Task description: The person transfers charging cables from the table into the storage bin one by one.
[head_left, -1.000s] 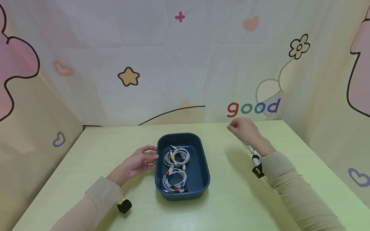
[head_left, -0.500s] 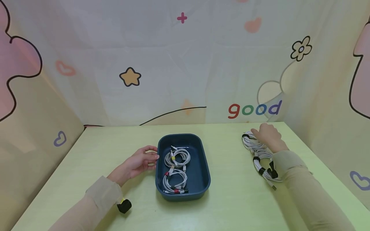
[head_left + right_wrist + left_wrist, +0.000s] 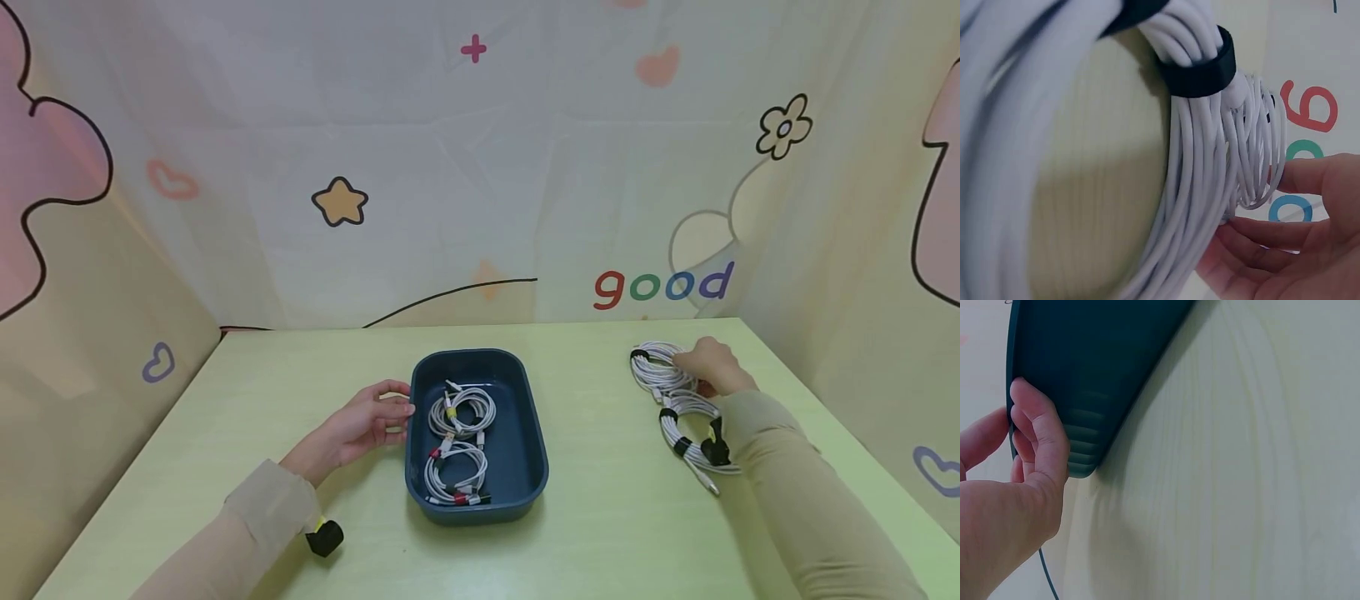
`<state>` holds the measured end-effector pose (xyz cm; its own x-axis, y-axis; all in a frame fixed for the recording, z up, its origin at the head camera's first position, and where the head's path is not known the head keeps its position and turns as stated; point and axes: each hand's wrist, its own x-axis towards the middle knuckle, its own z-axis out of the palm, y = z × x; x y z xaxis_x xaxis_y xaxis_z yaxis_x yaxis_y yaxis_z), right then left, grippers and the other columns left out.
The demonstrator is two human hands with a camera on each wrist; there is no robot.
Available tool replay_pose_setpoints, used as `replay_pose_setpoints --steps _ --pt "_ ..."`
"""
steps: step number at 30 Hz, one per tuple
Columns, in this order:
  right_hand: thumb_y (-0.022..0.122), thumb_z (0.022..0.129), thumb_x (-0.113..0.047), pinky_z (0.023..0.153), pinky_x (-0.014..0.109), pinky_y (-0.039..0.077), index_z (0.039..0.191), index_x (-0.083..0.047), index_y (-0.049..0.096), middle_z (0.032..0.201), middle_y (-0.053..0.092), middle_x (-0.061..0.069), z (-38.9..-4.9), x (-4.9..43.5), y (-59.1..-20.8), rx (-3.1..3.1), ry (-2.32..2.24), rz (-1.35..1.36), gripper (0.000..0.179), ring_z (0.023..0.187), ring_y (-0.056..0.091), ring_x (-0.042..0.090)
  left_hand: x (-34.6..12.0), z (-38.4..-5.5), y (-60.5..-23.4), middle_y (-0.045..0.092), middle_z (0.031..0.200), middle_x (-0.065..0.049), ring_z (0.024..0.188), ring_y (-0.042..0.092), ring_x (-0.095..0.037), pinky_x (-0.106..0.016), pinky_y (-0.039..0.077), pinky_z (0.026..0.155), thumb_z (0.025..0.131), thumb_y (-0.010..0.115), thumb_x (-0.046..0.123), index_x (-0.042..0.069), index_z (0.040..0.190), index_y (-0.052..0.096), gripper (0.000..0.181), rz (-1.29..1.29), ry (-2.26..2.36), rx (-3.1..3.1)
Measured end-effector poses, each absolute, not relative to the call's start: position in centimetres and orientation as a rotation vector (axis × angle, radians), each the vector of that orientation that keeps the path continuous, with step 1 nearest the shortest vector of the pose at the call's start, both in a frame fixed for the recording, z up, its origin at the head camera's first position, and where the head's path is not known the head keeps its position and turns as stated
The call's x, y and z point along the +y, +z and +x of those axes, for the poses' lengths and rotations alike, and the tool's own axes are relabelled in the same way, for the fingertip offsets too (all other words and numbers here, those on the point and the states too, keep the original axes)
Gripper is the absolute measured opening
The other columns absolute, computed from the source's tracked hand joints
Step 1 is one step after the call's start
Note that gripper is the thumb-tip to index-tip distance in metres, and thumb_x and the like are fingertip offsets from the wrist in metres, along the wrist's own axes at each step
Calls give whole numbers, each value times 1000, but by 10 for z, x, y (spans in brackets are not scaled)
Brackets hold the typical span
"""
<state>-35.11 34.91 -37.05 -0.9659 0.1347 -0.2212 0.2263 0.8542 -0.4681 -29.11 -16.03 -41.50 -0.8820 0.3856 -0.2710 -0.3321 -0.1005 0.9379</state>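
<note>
My left hand [image 3: 365,423] is at the left side of a dark blue plastic bin [image 3: 528,467], with relaxed fingers [image 3: 1044,434] touching its wall near the rim. Two coiled white cables lie in the bin: one coil [image 3: 480,425] has a yellow tie, the other [image 3: 480,461] red ties. At the right, my right hand [image 3: 712,365] is at the far coil of white cable [image 3: 652,375], thumb and fingers bent about its edge. A nearer white cable coil [image 3: 678,429] with black straps lies against it and fills much of the right wrist view.
The pale yellow-green table [image 3: 592,517] carries the bin and the cables. A printed cloth backdrop [image 3: 420,250] rises along its back and sides. Black wrist-worn blocks sit below both sleeves, the left one [image 3: 325,539] just above the table.
My right hand has moved right and down from above the table to the far cable coil, its thumb now on it. The left hand and the bin hold their place.
</note>
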Motion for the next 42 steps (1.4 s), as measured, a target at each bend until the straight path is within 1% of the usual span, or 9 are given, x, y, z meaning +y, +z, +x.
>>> replay_pose_setpoints --steps 4,8,12,17,26,29,36,39,42 --pt "50 89 -25 55 32 56 101 12 48 75 53 15 -354 357 -377 2834 -856 328 39 57 59 18 -160 -291 -415 61 96 -2 76 61 -15 -28 56 73 95 55 7 10 126 39 35 59 2028 1712" --pt "52 88 -25 55 32 56 102 11 46 71 55 13 -354 359 -378 2805 -949 364 39 55 60 17 -160 -291 -415 61 96 -2 76 62 -15 -28 56 74 95 55 7 10 126 39 35 57 2027 1714" --pt "55 88 -24 56 32 57 102 11 47 74 54 14 -353 355 -373 2803 -999 392 39 55 61 17 -160 -291 -415 61 96 -2 75 61 -14 -28 56 73 95 55 7 10 126 39 35 51 2027 1720" --pt "58 87 -26 55 29 55 99 10 51 76 52 12 -351 350 -367 2857 -988 419 38 55 59 16 -161 -291 -416 61 96 -2 76 61 -15 -28 56 74 96 55 7 10 127 39 35 43 2022 1732" --pt "61 85 -25 53 28 52 86 4 54 66 49 3 -348 349 -365 2878 -1038 405 30 53 59 15 -160 -292 -416 61 98 -3 76 61 -15 -28 56 73 95 55 7 8 128 39 37 42 2025 1733" --pt "61 85 -24 55 29 53 89 6 55 68 50 3 -347 351 -366 2876 -1062 400 31 55 60 16 -160 -291 -417 61 97 -3 76 61 -14 -28 56 74 95 55 7 8 128 38 37 42 2023 1731" --pt "60 85 -23 59 31 53 102 13 57 81 57 12 -347 352 -367 2906 -1102 421 39 59 64 18 -159 -291 -416 61 96 -2 75 61 -14 -28 56 73 95 56 7 9 127 39 36 42 2029 1725" --pt "61 86 -22 60 31 53 101 13 59 84 59 13 -348 352 -367 2914 -1124 416 38 59 65 18 -160 -291 -415 61 96 -2 75 61 -14 -28 56 73 95 56 7 9 127 39 36 47 2032 1721" --pt "61 87 -22 61 30 53 98 12 61 80 60 10 -349 353 -367 2912 -1151 407 35 59 66 17 -160 -292 -416 61 95 -2 74 61 -14 -28 56 72 95 55 6 10 126 39 35 48 2032 1719"
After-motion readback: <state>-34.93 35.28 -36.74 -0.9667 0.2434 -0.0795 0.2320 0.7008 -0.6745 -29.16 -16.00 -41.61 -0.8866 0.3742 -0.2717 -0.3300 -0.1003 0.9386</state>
